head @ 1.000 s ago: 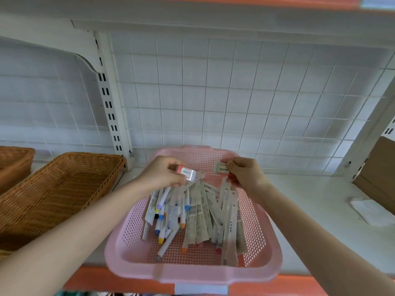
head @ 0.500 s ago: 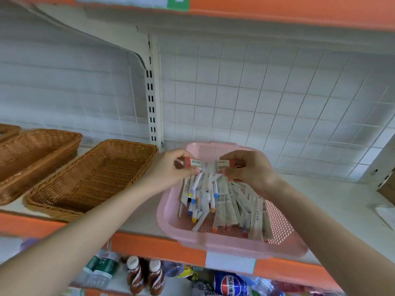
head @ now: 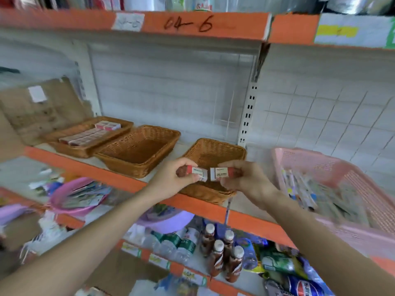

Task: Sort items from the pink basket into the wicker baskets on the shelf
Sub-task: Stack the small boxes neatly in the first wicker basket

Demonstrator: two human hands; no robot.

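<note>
My left hand (head: 175, 178) pinches a small red-and-white eraser (head: 197, 171), and my right hand (head: 242, 180) pinches a second eraser (head: 220, 173) marked 2B. Both are held end to end in front of the nearest wicker basket (head: 215, 150), which looks empty. A middle wicker basket (head: 139, 150) stands empty to its left. The far-left wicker basket (head: 85, 135) holds rows of red-and-white erasers. The pink basket (head: 320, 165) with pens and wrapped items sits on the shelf at the right.
An orange shelf edge (head: 203, 206) runs below the baskets. Bottles (head: 220, 251) and packets fill the shelf underneath. A purple basin (head: 74, 199) sits lower left. Cardboard (head: 38, 107) leans at the back left. An upper shelf (head: 192, 24) hangs overhead.
The view has swung left and back. Both hands, each with an eraser, have moved out of the pink basket to the front of the nearest wicker basket.
</note>
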